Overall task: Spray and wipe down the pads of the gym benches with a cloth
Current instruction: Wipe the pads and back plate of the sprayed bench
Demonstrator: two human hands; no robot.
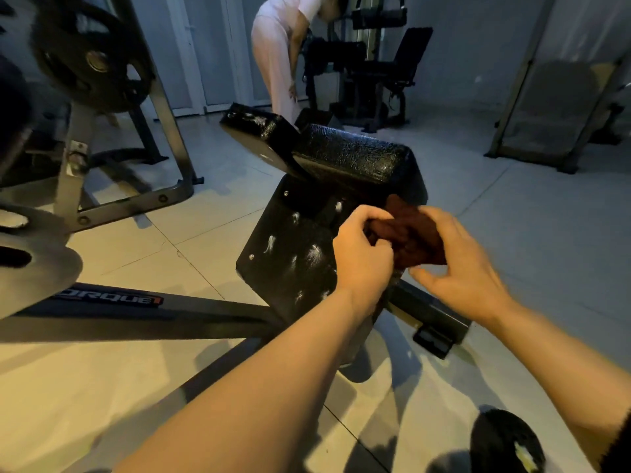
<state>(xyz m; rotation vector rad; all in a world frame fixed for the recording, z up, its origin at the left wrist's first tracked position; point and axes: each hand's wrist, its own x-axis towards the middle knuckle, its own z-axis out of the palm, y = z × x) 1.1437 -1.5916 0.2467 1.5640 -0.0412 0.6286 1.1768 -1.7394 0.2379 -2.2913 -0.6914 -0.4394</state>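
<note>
Sprayed but unwiped: white foam streaks (309, 254) at 9 o'clock of left hand (363, 257) and right hand (461, 264), both bunching the dark red cloth (415, 233) over the black bench pad (290, 240)

A: What's carrying things?
B: Pale tiled floor (512, 240). Black bench frame (205, 312) stands on it, holding a tilted black pad (290, 254) flecked with white foam.
A: More on the floor?
B: Weight rack (112, 199) at left, another machine (372, 80) far back.
</note>
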